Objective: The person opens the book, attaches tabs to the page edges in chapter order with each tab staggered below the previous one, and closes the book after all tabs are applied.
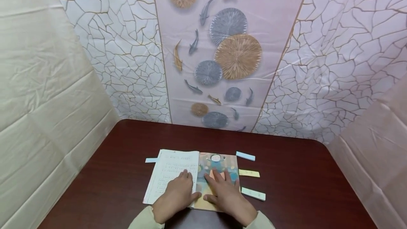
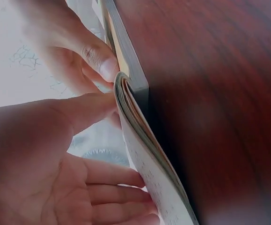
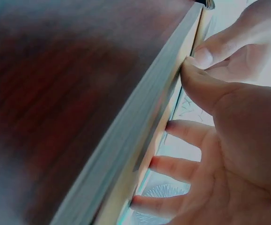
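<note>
Book (image 1: 197, 173) is laid open at the near side of a dark red-brown table (image 1: 295, 179), under both hands. Printed text is seen on the left page (image 1: 168, 172), a coloured illustration on the right page (image 1: 230, 162).

Left hand (image 1: 178, 192) is rested on the left page near the fold; its fingers are straight and close together, its thumb is pointed toward the fold, and nothing is gripped. Right hand (image 1: 225, 192) is set on the right page with fingers extended and fanned; nothing is gripped there either. Its fingertips are seen against the page in the right wrist view.

Reason for placement (judged): flatness is probably being sought. A thin sheaf is seen bowed at the fold beside a thicker block in the left wrist view, so some springing-up of the pages is suspected. By thumbs placed near the fold, the likeliest lifting point may be restrained; by the fanned fingers, pressure may be distributed.

Outside the pages, a blue strip (image 1: 246, 156), a yellow strip (image 1: 249, 173) and a green strip (image 1: 253, 193) are ranged along the right edge, apparently for easy reach. A pale strip (image 1: 151, 160) is placed at the left edge; whether it is tucked under the page cannot be told.
</note>
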`<state>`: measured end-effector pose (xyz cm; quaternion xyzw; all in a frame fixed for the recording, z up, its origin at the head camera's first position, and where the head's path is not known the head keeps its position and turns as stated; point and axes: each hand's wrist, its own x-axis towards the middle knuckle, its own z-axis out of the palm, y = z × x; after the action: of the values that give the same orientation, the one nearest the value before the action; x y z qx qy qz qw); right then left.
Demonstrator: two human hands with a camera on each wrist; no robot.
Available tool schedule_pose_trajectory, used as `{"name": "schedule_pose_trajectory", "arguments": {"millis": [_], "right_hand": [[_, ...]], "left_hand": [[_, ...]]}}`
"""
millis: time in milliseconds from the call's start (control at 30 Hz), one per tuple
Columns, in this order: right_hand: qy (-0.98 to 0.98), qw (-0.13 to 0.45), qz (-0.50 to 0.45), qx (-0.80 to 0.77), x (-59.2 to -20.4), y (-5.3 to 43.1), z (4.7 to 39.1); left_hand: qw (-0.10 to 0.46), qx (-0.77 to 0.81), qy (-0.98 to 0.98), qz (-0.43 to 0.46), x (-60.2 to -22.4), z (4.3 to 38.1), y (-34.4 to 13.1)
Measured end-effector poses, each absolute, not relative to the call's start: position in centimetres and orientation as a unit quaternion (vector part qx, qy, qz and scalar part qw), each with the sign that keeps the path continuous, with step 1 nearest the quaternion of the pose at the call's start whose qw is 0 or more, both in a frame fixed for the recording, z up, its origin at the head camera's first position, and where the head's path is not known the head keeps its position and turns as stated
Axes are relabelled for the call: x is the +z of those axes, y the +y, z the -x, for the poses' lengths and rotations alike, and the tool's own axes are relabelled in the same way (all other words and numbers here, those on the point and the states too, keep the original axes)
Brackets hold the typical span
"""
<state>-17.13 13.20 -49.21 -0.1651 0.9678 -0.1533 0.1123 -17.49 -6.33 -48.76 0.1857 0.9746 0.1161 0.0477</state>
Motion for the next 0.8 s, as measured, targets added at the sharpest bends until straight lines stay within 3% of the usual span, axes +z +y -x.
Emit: {"name": "schedule_pose_trajectory", "arguments": {"millis": [233,633,800], "right_hand": [[0.968,0.097,0.188,-0.139,-48.4,14.6,18.6],[0.974,0.044,0.153,-0.159,-49.3,18.3,24.9],[0.975,0.033,0.169,-0.143,-49.3,18.5,25.2]], "left_hand": [[0.029,0.095,0.980,-0.174,-48.8,17.8,-5.5],[0.048,0.099,0.981,-0.162,-48.5,18.1,-5.2],[0.052,0.088,0.982,-0.161,-48.5,18.0,-5.2]]}}
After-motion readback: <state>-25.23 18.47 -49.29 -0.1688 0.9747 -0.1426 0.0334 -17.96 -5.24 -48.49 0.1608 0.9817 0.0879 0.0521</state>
